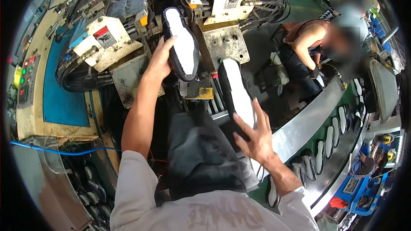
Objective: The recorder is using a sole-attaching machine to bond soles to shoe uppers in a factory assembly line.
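My left hand [160,56] is wrapped round the side of a black shoe upper [192,55], its white sole face turned up toward me. The shoe is held in front of the machine, between its two cream side heads. To the right, a second black shoe with a white sole face [236,83] lies slanting beside the machine's metal block. Over its near end is my right hand [256,139], fingers spread and thumb apart. Whether the fingertips press on this shoe is hard to tell. Its near end is partly hidden by my hand.
Cream machine heads [102,42] with hoses flank the middle. A control panel [28,81] with lit buttons stands at left. A curved metal conveyor [299,134] at right carries several shoes [329,142]. Another person [306,45] sits beyond it. Dark shoes [92,188] fill a rack lower left.
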Motion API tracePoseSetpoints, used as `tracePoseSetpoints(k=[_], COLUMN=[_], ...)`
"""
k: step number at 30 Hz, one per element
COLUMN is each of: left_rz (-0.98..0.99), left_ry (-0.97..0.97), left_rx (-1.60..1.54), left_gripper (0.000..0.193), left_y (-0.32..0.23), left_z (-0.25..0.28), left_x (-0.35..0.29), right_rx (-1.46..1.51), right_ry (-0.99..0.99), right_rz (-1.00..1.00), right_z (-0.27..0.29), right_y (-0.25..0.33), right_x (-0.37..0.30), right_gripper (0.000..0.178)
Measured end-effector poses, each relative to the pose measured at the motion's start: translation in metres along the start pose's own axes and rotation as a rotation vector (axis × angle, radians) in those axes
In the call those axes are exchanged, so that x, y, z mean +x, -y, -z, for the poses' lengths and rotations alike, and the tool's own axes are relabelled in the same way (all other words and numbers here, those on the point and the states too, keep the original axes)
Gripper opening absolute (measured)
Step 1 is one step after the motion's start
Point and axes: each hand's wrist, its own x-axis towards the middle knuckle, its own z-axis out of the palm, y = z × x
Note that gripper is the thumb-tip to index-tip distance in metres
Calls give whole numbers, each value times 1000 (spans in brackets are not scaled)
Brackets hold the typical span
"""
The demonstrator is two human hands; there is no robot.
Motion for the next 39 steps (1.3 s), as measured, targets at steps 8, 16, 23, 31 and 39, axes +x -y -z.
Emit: tracePoseSetpoints(k=[8, 16, 23, 31, 39], left_rz=[-584, -1329, -1055, -381, -157], left_ry=[47, -350, -432, -358, -345], left_rx=[622, 1621, 1471, 256, -18], left_gripper=[97, 101, 103, 112, 119], left_y=[-30, -44, -23, 34, 66], left_z=[13, 64, 74, 54, 74], left_x=[-109, -196, -238, -270, -248], right_rx=[-92, -73, -142, -106, -216], right_ry=[-39, -37, -232, -259, -306], right_rz=[191, 196, 391, 422, 442], right_z=[-48, -125, -141, -146, -162], right_y=[10, 23, 22, 13, 12], right_x=[185, 235, 230, 254, 356], right_gripper=[75, 68, 71, 63, 55])
